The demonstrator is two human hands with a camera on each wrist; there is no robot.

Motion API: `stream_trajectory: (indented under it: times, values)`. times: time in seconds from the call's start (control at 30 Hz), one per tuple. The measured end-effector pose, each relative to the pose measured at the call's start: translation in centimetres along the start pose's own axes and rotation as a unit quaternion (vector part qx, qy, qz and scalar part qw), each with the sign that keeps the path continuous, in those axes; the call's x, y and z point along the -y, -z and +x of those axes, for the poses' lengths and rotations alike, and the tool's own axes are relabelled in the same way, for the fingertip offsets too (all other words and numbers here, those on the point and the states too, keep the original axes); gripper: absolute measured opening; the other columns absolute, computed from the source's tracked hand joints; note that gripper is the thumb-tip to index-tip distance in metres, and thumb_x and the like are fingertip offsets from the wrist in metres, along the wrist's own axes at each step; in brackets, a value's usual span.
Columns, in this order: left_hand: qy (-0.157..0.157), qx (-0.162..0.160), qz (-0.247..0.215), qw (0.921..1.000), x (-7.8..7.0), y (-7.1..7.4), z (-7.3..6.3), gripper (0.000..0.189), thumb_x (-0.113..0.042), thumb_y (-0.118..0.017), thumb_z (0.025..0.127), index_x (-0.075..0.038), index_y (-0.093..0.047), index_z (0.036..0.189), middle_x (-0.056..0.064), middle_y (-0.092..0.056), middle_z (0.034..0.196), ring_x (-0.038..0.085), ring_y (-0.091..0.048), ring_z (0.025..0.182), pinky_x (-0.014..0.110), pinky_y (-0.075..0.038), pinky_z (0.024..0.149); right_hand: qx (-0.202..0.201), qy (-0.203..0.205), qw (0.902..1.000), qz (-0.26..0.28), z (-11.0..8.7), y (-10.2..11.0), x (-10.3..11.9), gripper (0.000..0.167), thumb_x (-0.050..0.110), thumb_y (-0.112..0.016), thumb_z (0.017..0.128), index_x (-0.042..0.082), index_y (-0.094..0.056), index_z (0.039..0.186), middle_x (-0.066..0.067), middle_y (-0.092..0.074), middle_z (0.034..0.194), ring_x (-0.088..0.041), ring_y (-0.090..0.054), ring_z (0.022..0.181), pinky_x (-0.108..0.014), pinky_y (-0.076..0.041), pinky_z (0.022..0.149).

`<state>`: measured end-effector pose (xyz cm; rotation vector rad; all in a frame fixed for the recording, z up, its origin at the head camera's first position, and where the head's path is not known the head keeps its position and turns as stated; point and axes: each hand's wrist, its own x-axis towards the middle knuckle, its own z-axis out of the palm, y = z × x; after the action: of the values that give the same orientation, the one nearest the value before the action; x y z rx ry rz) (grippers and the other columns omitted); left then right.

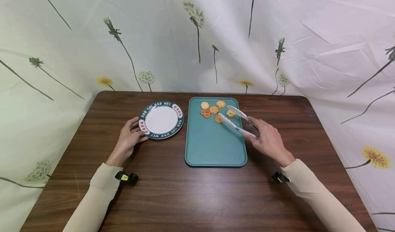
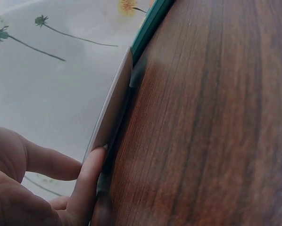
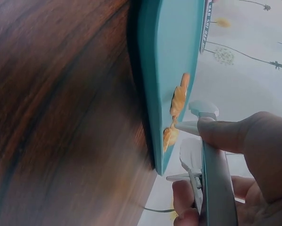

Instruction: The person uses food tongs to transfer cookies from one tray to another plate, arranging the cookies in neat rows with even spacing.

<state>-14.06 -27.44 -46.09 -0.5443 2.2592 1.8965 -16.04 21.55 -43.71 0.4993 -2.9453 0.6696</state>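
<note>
My left hand [image 1: 127, 139] pinches the near-left rim of a round plate [image 1: 160, 120], white in the middle with a dark green lettered border. In the left wrist view, a finger lies beneath the plate's edge [image 2: 113, 101]. My right hand [image 1: 269, 139] grips metal tongs [image 1: 228, 122] with white tips, their arms spread apart over a teal tray [image 1: 216, 146]. Several cookies lie at the tray's far end. A flower-shaped cookie [image 1: 230, 113] sits between the tong arms, and a swirled cookie [image 1: 218, 119] is close by the left tip.
Other cookies sit close together: a pretzel-shaped one [image 1: 205, 113], a pale round one [image 1: 204, 105], a brown round one [image 1: 214, 110] and a ridged one [image 1: 220, 103]. The brown wooden table [image 1: 213, 197] ends at a floral cloth [image 1: 166, 47] behind it.
</note>
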Motion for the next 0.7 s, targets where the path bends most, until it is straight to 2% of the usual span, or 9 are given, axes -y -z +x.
stream_trajectory:
  times: [0.27,0.5,0.7]
  values:
    - [0.000,-0.003,-0.001,1.0000,-0.03,-0.05,-0.03,0.072,0.004,-0.044,0.105,-0.010,-0.012,0.168,0.020,-0.019,0.171,0.019,-0.048,0.125,0.017,-0.064,0.085,0.013,0.011,0.9998,0.003,-0.17,-0.26,0.44,0.068,0.036,-0.078,0.094,0.012,-0.053,0.152,-0.016,-0.069,0.134,-0.028,-0.062,0.088,-0.044,-0.054,0.066]
    - [0.000,-0.004,-0.003,1.0000,-0.03,-0.10,-0.02,0.072,0.004,-0.044,0.105,-0.010,-0.012,0.168,0.020,-0.018,0.171,0.021,-0.047,0.127,0.017,-0.064,0.085,0.019,0.020,0.9996,0.004,-0.22,-0.38,0.59,0.066,0.035,-0.078,0.094,0.012,-0.055,0.151,-0.013,-0.071,0.127,-0.024,-0.061,0.079,-0.035,-0.049,0.057]
    - [0.000,-0.003,-0.003,1.0000,-0.05,-0.12,-0.02,0.072,0.004,-0.044,0.105,-0.011,-0.012,0.168,0.020,-0.018,0.171,0.021,-0.047,0.127,0.017,-0.064,0.085,0.026,0.023,0.9994,0.001,-0.19,-0.47,0.75,0.064,0.034,-0.078,0.093,0.010,-0.056,0.149,-0.013,-0.073,0.123,-0.024,-0.065,0.083,-0.040,-0.054,0.060]
